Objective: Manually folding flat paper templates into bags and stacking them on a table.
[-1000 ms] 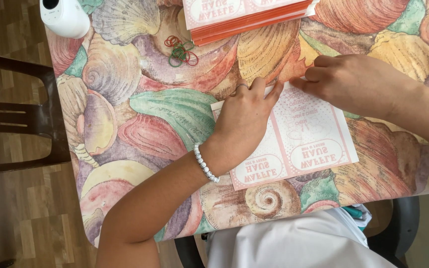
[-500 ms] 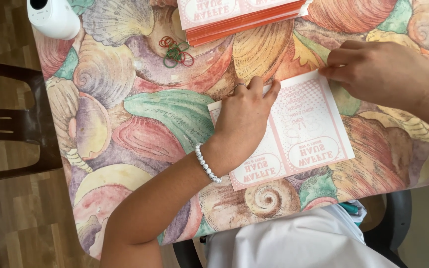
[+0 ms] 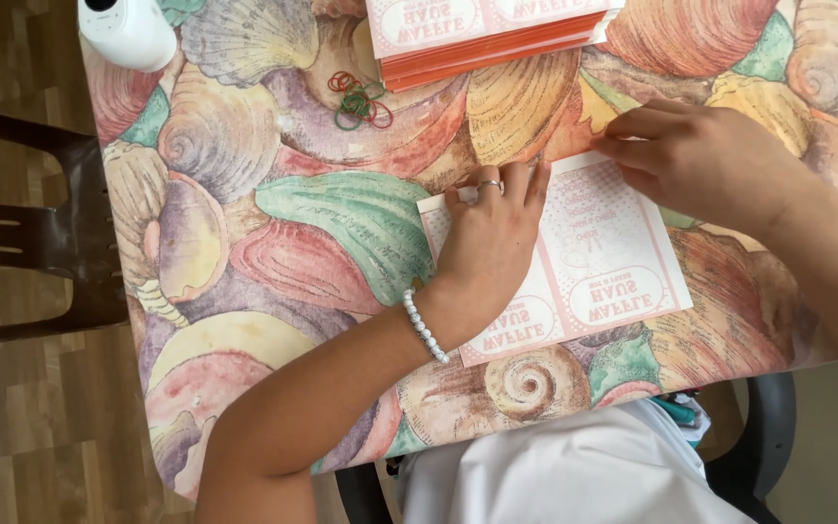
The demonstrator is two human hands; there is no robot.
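Observation:
A flat white and pink printed card sheet [image 3: 601, 260] lies on the table with a seashell-pattern cloth [image 3: 273, 243]. My left hand [image 3: 489, 233], with a ring and a white bead bracelet, presses flat on the sheet's left half, fingers together and pointing toward its far edge. My right hand [image 3: 700, 165] rests at the sheet's far right corner, fingers bent and touching the edge of the card. Neither hand lifts the sheet.
A stack of orange and white printed cards [image 3: 487, 34] sits at the table's far edge. Several red and green rubber bands [image 3: 359, 100] lie left of it. A white rounded device [image 3: 128, 29] stands at the far left corner. A dark chair [image 3: 31, 233] stands left of the table.
My right hand slid from the sheet's middle top edge out to its far right corner. My left hand stayed pressed on the sheet.

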